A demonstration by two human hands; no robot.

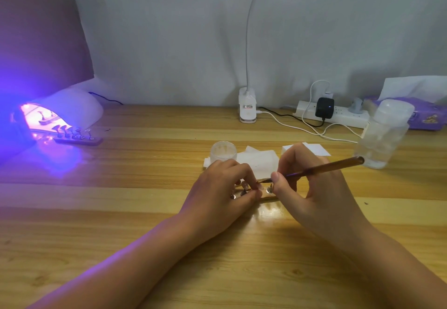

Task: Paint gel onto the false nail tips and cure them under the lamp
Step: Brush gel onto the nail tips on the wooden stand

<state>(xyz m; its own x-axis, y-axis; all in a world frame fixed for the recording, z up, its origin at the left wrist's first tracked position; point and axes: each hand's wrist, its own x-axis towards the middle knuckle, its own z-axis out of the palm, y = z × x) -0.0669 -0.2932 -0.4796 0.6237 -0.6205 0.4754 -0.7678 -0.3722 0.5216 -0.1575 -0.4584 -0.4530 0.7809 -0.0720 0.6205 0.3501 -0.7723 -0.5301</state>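
First stand of tips (78,140) sits at the glowing white curing lamp (77,109). My left hand (225,187) pinches the second wooden stand (267,197), and my right hand (312,187) grips the amber brush (324,167). Halfway, I reckon.

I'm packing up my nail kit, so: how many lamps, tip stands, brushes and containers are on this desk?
Lamps: 2, curing lamp and desk lamp.
Tip stands: 2, far stand beside the curing lamp, near stand held by the left hand.
Brushes: 1, brush in the right hand.
Containers: 2, small jar and tall bottle.
Total: 7.
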